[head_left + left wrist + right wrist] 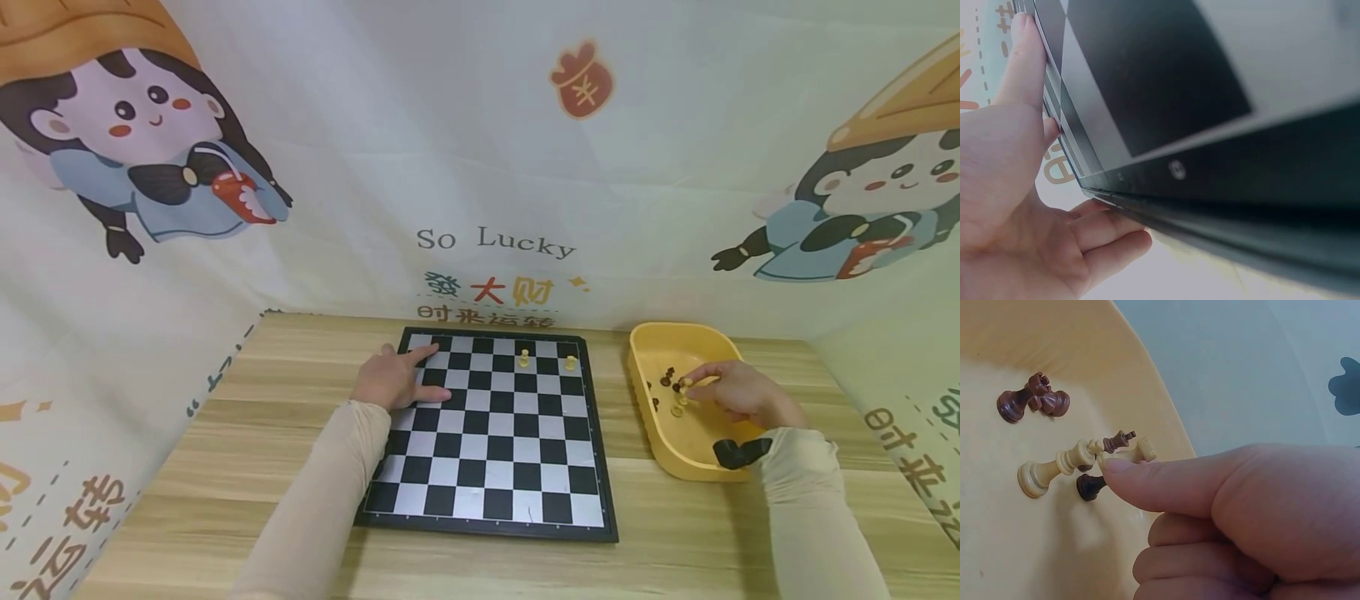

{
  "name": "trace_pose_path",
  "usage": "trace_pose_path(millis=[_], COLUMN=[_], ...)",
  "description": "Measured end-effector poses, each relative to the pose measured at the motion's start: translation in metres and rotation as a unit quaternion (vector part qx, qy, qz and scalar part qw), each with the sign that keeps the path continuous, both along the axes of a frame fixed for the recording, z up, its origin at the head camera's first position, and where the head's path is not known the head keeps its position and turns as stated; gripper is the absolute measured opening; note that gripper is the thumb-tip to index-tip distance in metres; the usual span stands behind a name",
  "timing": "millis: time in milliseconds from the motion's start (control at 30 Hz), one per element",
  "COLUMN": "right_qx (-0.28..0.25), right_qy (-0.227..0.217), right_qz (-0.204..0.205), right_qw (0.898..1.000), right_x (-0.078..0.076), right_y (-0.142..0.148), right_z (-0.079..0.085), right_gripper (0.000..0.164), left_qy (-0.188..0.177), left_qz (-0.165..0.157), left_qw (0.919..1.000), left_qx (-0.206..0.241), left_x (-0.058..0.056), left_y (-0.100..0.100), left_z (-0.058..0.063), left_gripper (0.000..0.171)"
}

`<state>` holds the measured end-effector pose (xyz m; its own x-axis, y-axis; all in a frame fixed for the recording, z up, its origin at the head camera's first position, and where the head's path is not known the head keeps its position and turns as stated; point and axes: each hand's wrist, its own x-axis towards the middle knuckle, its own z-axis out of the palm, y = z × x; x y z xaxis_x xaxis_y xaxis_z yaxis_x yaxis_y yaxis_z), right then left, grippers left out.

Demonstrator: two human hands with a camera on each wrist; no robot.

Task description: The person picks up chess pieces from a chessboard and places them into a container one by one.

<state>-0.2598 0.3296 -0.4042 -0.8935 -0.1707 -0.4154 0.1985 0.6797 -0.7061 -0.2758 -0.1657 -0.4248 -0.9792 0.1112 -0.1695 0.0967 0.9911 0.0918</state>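
Note:
My left hand (387, 379) grips the left edge of the black-and-white chessboard (486, 530). Two digits lie across its top, and other fingers (1113, 228) curl at its edge in the left wrist view. Two cream chess pieces (524, 358) stand near the board's far right corner. Over the yellow tray (660, 446), my right hand (738, 396) pinches a cream chess piece (1144, 449) between thumb and index finger; the thumb partly hides it. Just beside it lies a cream king (1063, 467), with a dark king (1116, 442) behind, partly covered.
Further dark pieces, including a dark rook (1015, 403), lie in the tray. The tray stands right of the board on the wooden table (247, 433). A printed white cloth (360, 192) rises behind and at both sides. A black strap piece (741, 452) sits at the right wrist.

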Motion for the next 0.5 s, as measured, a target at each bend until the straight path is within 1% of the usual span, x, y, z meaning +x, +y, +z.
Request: trace_pose_path(millis=[233, 500], right_qx=[0.008, 0.008], right_qy=[0.002, 0.011], right_qz=[-0.005, 0.003], right_qw=[1.0, 1.0], right_x=[0.0015, 0.0026], right_y=[-0.0009, 0.0001], right_z=[0.0018, 0.0035], right_gripper=[0.042, 0.042], left_qy=[0.003, 0.001], left_qz=[0.0, 0.004], left_qw=[1.0, 1.0], left_qx=[0.001, 0.006], left_x=[0.0006, 0.0007], left_y=[0.0, 0.0002], left_z=[-0.0002, -0.0011], left_gripper=[0.098, 0.098])
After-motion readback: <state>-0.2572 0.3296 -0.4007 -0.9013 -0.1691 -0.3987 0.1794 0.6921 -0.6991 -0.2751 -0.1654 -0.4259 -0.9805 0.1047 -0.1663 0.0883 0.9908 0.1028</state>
